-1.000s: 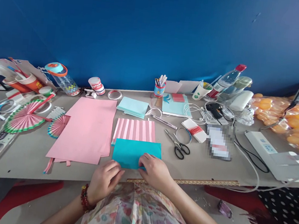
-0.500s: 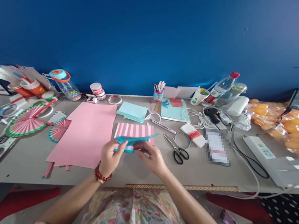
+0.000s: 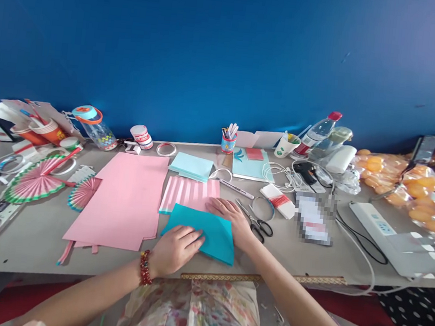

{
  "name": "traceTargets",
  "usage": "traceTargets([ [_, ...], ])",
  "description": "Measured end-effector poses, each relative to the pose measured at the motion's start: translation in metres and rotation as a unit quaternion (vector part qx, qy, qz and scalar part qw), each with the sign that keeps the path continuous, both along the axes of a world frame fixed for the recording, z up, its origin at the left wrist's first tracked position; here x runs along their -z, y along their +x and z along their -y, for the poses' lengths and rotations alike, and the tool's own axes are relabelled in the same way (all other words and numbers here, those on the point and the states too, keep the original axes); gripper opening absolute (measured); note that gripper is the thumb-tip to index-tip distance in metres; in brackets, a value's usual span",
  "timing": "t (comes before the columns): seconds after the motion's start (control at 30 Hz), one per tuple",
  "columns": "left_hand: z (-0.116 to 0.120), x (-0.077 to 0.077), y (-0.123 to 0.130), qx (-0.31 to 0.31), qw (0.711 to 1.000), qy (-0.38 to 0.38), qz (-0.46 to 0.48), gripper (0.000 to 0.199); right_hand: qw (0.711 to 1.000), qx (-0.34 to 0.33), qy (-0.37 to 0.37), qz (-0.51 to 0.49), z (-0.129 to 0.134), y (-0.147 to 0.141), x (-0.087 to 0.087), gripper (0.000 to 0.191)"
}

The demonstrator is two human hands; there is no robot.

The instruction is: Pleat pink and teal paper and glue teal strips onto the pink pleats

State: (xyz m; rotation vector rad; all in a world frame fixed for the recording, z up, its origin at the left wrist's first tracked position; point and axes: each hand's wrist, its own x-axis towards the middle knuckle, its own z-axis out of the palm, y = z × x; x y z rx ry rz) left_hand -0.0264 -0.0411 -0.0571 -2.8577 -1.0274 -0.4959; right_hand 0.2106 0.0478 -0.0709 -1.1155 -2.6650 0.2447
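A teal sheet of paper [image 3: 213,238] lies at a slant near the table's front edge. My left hand [image 3: 177,249] lies on its left part, fingers stretched out and pressing nothing between them. At the paper's upper right corner rests my right hand [image 3: 233,219], its fingers flat on a pleated pink-and-white striped paper [image 3: 189,193] with a blue edge. The teal sheet overlaps the lower part of that striped paper. Black-handled scissors [image 3: 259,227] are just right of my right hand, and large pink paper sheets [image 3: 120,199] spread out to the left.
Light blue paper sheets [image 3: 192,165] and a pen-like cutter [image 3: 236,188] lie behind my hands. Folded fans [image 3: 37,180] are at left. A phone [image 3: 314,220], a power strip [image 3: 374,226] and a bottle [image 3: 317,134] stand or lie at right. A wooden ruler [image 3: 224,277] runs along the front edge.
The teal paper, held up between both hands before, now lies flat on the table. My fingers have spread onto the papers, left hand nearer me, right hand farther right.
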Motion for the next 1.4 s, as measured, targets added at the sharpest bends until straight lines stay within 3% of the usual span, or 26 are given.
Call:
traceTargets([
  [0.13,0.001,0.003,0.0,-0.006,0.999,-0.011,-0.032,0.03,1.0,-0.003,0.007,-0.002,-0.035,-0.011,0.006,0.04],
  [0.23,0.001,0.007,0.0,-0.02,0.999,-0.013,-0.037,0.029,0.997,-0.028,0.003,-0.075,-0.046,-0.011,-0.002,0.033],
  [0.33,-0.006,0.012,0.003,-0.047,0.998,-0.003,-0.027,0.026,0.977,0.001,0.006,-0.214,-0.03,-0.004,-0.025,0.029],
  [0.4,-0.014,0.013,0.006,-0.067,0.998,0.01,-0.013,0.021,0.969,0.02,0.017,-0.245,-0.008,0.001,-0.039,0.023],
  [0.47,-0.022,0.013,0.009,-0.076,0.997,0.02,-0.003,0.018,0.981,-0.036,0.022,-0.192,0.016,0.002,-0.045,0.02],
  [0.53,-0.027,0.012,0.011,-0.076,0.997,0.017,0.006,0.017,0.991,-0.083,0.017,-0.106,0.034,0.001,-0.039,0.023],
  [0.63,-0.026,0.01,0.009,-0.076,0.997,-0.004,0.023,0.018,0.997,-0.051,0.023,-0.045,0.046,0.001,-0.02,0.015],
  [0.8,-0.013,0.008,-0.011,-0.077,0.996,-0.038,0.003,0.025,0.998,-0.04,0.017,-0.038,0.046,0.008,-0.007,0.024],
  [1.03,-0.016,0.004,-0.018,-0.091,0.988,-0.12,0.036,0.027,0.998,-0.059,-0.012,-0.005,0.043,-0.015,-0.017,0.022],
  [1.2,-0.03,-0.004,-0.024,-0.107,0.972,-0.192,0.082,0.023,0.997,-0.016,-0.069,0.004,0.032,-0.031,-0.021,0.02],
  [1.4,-0.033,-0.003,-0.043,-0.153,0.963,-0.196,0.103,0.024,0.992,0.024,-0.118,0.036,0.028,-0.04,-0.032,0.016],
])
